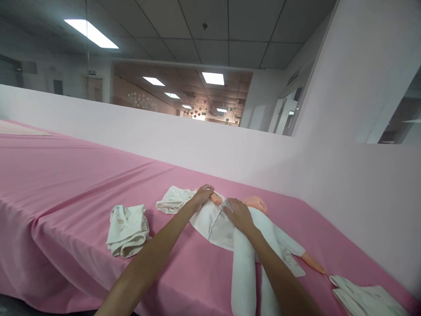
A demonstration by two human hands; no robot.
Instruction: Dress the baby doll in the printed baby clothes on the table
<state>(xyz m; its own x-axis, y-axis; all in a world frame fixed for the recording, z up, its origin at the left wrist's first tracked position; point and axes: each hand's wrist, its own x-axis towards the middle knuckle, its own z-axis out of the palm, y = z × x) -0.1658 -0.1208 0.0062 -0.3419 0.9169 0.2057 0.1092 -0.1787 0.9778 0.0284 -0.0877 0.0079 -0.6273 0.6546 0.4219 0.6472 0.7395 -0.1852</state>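
Observation:
A baby doll point(255, 202) lies on its back on the pink-covered table, in a white garment point(210, 226) that spreads open on its left side in view. One bare arm of the doll point(312, 262) stretches out to the right; its other hand point(216, 199) pokes from the white cloth. My left hand point(203, 196) has its fingers closed at that doll hand. With thumb and fingers, my right hand point(241, 215) grips the white cloth between the doll's hand and head. My right forearm covers part of the doll's body and white legs.
Folded printed baby clothes point(128, 230) lie at the left, and another folded piece point(175, 199) is beyond my left forearm. More folded white cloth point(368, 298) rests at the lower right. A white wall point(210, 149) with windows borders the pink tablecloth point(98, 175).

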